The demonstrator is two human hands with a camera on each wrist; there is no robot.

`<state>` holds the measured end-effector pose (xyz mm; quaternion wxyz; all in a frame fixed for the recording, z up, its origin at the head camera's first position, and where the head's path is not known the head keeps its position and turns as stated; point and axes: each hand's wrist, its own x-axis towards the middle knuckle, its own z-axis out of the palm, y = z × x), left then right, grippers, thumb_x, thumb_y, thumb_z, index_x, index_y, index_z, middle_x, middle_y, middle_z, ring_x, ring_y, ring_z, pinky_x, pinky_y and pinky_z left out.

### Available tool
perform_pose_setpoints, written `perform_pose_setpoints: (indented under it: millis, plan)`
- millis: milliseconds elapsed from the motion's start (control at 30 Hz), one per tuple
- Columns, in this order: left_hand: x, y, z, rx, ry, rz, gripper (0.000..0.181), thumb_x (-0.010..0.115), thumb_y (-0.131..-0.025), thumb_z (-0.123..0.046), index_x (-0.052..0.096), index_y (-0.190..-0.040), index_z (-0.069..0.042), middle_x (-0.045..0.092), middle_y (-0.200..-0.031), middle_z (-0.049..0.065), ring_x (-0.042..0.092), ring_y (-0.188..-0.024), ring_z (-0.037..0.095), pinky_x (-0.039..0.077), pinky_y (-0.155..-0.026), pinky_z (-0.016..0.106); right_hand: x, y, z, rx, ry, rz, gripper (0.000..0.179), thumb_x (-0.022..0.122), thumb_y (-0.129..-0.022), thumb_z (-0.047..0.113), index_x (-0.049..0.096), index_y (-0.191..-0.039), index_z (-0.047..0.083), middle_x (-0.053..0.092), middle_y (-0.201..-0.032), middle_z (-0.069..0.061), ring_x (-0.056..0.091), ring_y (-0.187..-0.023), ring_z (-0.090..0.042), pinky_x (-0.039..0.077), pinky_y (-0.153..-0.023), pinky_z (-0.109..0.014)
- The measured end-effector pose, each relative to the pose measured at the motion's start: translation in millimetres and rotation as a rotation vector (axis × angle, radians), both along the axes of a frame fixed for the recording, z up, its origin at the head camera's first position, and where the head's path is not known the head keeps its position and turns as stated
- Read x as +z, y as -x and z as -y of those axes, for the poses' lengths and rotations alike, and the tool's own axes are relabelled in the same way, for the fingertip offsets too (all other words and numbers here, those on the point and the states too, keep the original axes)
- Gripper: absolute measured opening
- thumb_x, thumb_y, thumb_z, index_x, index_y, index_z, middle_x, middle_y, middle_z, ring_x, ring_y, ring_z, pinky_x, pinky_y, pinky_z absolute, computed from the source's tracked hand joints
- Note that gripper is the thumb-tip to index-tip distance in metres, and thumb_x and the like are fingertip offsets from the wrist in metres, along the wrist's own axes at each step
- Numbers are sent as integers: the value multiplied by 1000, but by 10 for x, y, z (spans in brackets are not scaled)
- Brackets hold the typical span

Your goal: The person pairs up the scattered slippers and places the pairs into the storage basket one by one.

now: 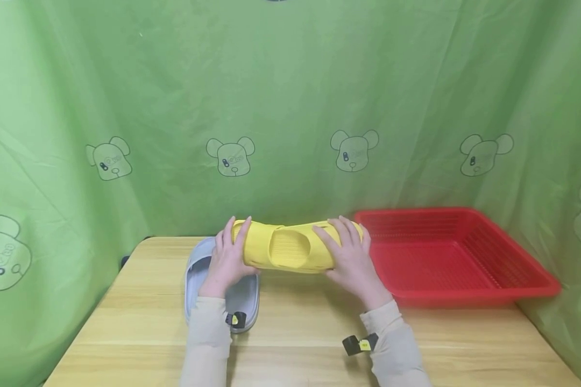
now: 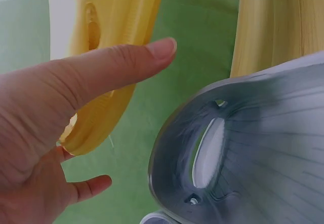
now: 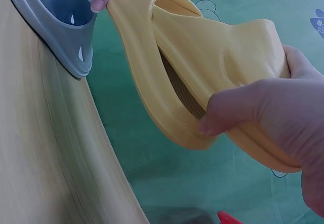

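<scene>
A pair of yellow slippers (image 1: 260, 244), nested into each other, is held sideways above the table between both hands. At its left end my left hand (image 1: 226, 263) grips it, fingers over the top and thumb on the near side. The right hand (image 1: 352, 263) grips the other end; in the right wrist view its thumb presses where the two yellow slippers (image 3: 197, 46) overlap. Below and behind the left hand, a grey-blue slipper (image 1: 244, 301) lies on the table, partly hidden by that hand and sleeve. Its toe opening shows in the left wrist view.
To the right, a red plastic basket (image 1: 465, 296) with slotted walls stands on the wooden table (image 1: 290, 344). A green curtain (image 1: 290, 97) with bear-head prints hangs behind and on both sides. Small black cameras are strapped to both wrists.
</scene>
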<state>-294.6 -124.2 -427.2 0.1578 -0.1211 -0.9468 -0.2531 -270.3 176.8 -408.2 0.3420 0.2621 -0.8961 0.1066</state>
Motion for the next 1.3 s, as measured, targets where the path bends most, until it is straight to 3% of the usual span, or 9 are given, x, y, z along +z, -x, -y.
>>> perform_pose_setpoints:
  millis: [233,533,867,1033,1300]
  plan:
    - [-8,-8,-7,0,12,-33,131,96,-51,-26,16,-154,-40,10,-161,10,22,-139,37,38,-106,59,27,-21,-7,8,2,5,106,93,-49,18,45,-142,28,40,-143,-15,28,-139,-38,13,-112,-67]
    - [-3,-24,-23,-15,27,-60,127,96,-48,-25,24,-152,-35,17,-156,15,21,-140,38,29,-113,60,37,-35,-19,21,-9,6,105,93,-49,17,45,-142,29,39,-144,-14,28,-139,-38,12,-112,-67]
    - [-68,-4,-5,-57,23,-158,119,95,-44,-22,33,-146,-24,25,-154,17,26,-138,38,36,-108,61,35,-33,-19,27,-21,6,107,94,-49,19,44,-142,29,40,-143,-14,29,-138,-38,14,-111,-66]
    - [-88,9,3,-56,52,-203,118,94,-43,-24,34,-145,-23,30,-150,17,29,-134,39,38,-108,58,26,-38,-13,22,-11,23,107,94,-49,19,44,-142,29,40,-144,-14,28,-139,-38,15,-110,-67]
    - [-65,20,-22,-55,92,-211,113,90,-47,-27,34,-145,-21,32,-146,18,31,-131,39,39,-109,54,24,-34,-9,3,33,44,104,90,-50,15,45,-142,28,40,-143,-13,28,-138,-37,18,-107,-69]
